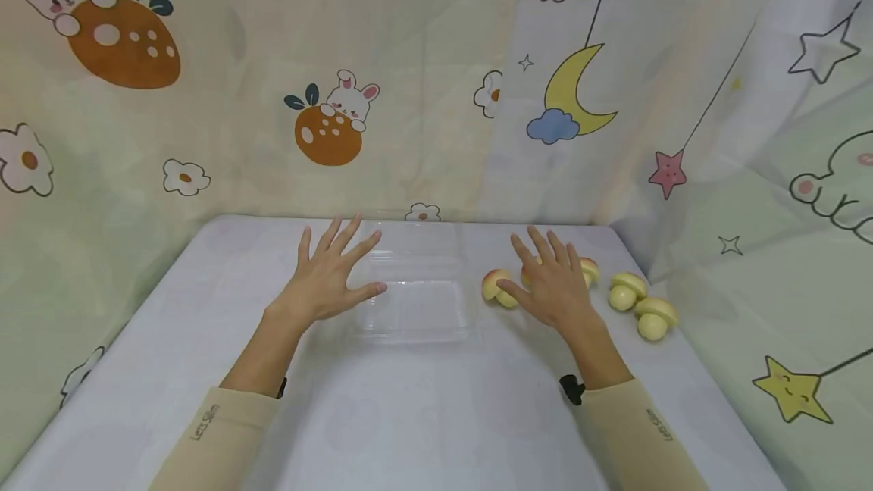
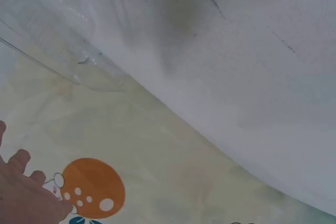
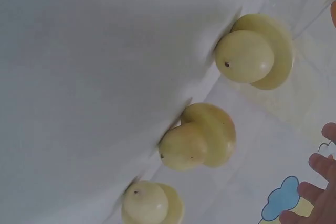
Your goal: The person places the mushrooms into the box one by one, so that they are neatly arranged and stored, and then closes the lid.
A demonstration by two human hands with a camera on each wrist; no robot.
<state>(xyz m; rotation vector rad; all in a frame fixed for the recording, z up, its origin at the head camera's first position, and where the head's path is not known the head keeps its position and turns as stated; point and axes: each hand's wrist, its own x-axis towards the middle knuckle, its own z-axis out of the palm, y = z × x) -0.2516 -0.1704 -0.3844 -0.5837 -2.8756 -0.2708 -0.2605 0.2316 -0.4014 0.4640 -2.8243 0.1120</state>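
My left hand [image 1: 327, 275], fingers spread, hovers at the left side of a clear plastic box [image 1: 416, 339], its thumb overlapping the box edge in the head view. The box lies with its clear lid [image 1: 417, 245] folded back toward the wall. Over a row of toy mushrooms my right hand [image 1: 554, 290] is spread too, holding nothing. One mushroom [image 1: 495, 286] with a reddish cap shows by its thumb, and others are partly hidden behind the hand. In the right wrist view, three pale yellow mushrooms [image 3: 244, 56] sit apart from the fingertips.
At the table's right edge lie two more mushrooms [image 1: 653, 320], outward of the right hand. A white cloth covers the table [image 1: 409, 415]. Cartoon-printed curtains [image 1: 423, 97] stand close behind it and along both sides.
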